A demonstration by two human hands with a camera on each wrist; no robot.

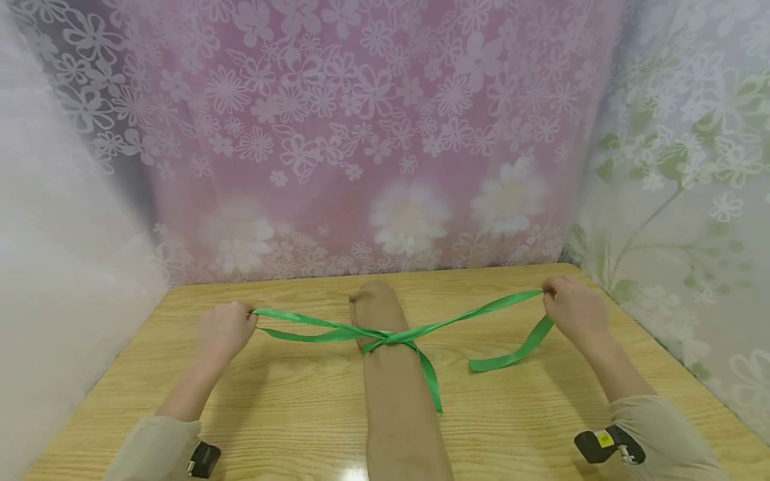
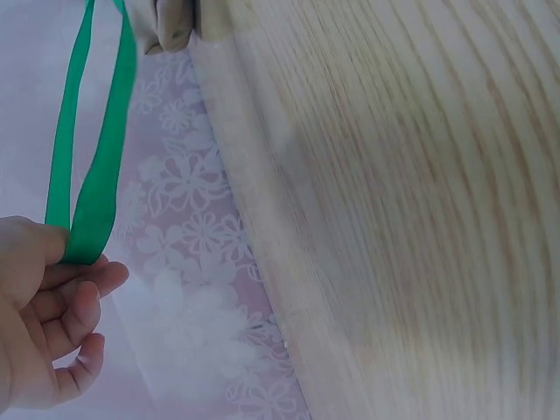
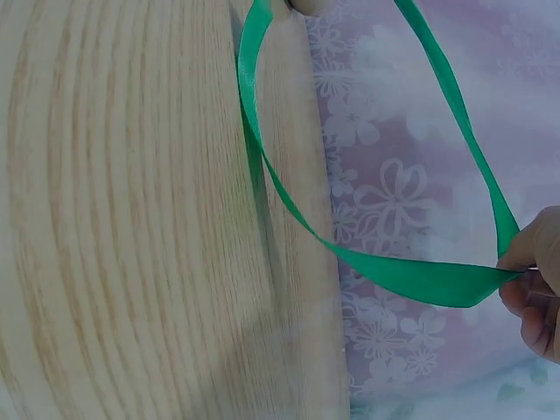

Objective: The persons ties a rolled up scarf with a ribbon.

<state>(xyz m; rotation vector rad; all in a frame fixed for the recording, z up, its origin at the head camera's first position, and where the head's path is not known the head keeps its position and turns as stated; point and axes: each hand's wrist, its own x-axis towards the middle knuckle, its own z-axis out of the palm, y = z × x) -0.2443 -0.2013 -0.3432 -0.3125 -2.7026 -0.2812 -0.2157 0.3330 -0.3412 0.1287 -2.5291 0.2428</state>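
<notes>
left hand point(image 1: 225, 327) pinching the green ribbon point(image 1: 396, 337) left of the tan roll point(image 1: 400, 414), right hand point(image 1: 575, 311) pinching right of it, both grips closed; ribbon crosses atop the roll. uneven pulling could slip that crossing! surface point(image 1: 289, 407) edge just past the roll's far end, room either side.
</notes>
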